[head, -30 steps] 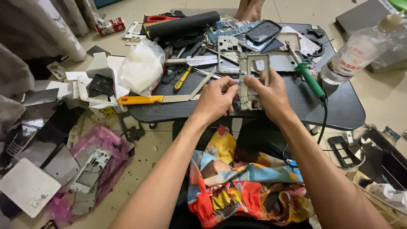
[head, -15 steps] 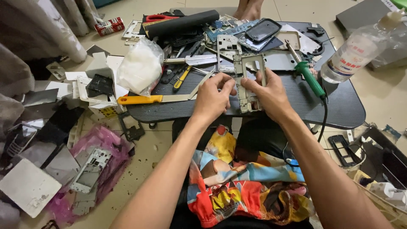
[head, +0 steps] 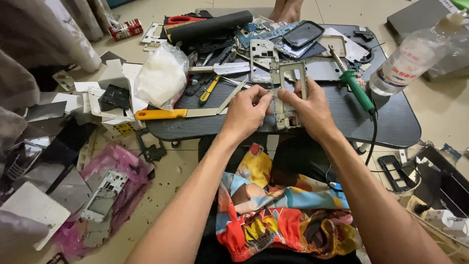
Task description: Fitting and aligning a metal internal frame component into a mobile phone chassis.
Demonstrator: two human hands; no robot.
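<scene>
Both hands hold a grey metal phone frame (head: 287,93) upright over the near edge of a small dark table (head: 391,122). My left hand (head: 246,113) pinches the frame's left side with thumb and fingers. On the frame's right side, my right hand (head: 310,110) grips with the fingers wrapped behind it. The frame's lower part is hidden between the hands.
The table holds a green-handled soldering iron (head: 355,87), an orange-handled scraper (head: 183,112), a white plastic bag (head: 161,78), a black tube (head: 210,27), a clear bottle (head: 415,56) and several phone parts. More frames and a pink bag (head: 115,190) litter the floor at left.
The hands and the frame have shifted slightly lower and nearer to me; the left fingers moved from the frame's face to its left edge.
</scene>
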